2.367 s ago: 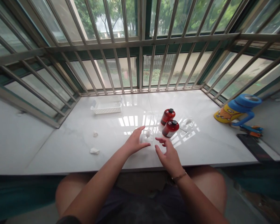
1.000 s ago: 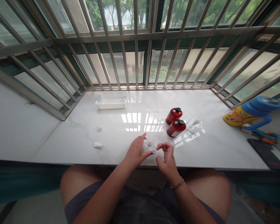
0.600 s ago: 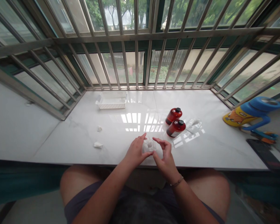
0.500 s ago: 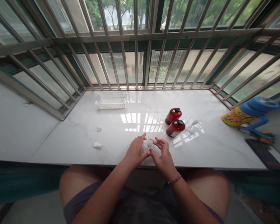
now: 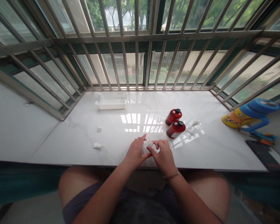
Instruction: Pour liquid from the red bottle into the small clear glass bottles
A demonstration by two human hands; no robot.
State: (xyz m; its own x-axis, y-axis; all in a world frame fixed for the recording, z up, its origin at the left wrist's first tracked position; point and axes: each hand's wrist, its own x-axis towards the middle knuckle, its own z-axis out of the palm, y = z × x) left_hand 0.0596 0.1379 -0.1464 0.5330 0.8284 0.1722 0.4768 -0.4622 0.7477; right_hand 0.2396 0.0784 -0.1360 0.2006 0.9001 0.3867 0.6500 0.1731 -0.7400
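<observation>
A small clear plastic packet [image 5: 149, 146] with something white inside lies on the white marble sill [image 5: 67, 146], partly covered by both hands. My left hand [image 5: 135, 151] presses its left side, and my right hand [image 5: 160, 152] pinches its right side with the fingertips. Two dark red bottles with black caps stand just beyond my right hand: one [image 5: 173, 117] at the back and one [image 5: 176, 129] nearer to me. Neither hand touches them.
A white plastic mesh basket [image 5: 111, 102] sits at the sill's back, with white scraps [image 5: 97, 145] to its front. A crumpled clear wrapper [image 5: 193, 126] lies right of the bottles. A yellow cup [image 5: 236, 116], blue tape, and a dark phone [image 5: 262, 154] are far right. Metal window bars [image 5: 140, 62] line the back.
My right hand has moved left and closed over the packet, and its fingers now meet my left hand. The bottles have not moved.
</observation>
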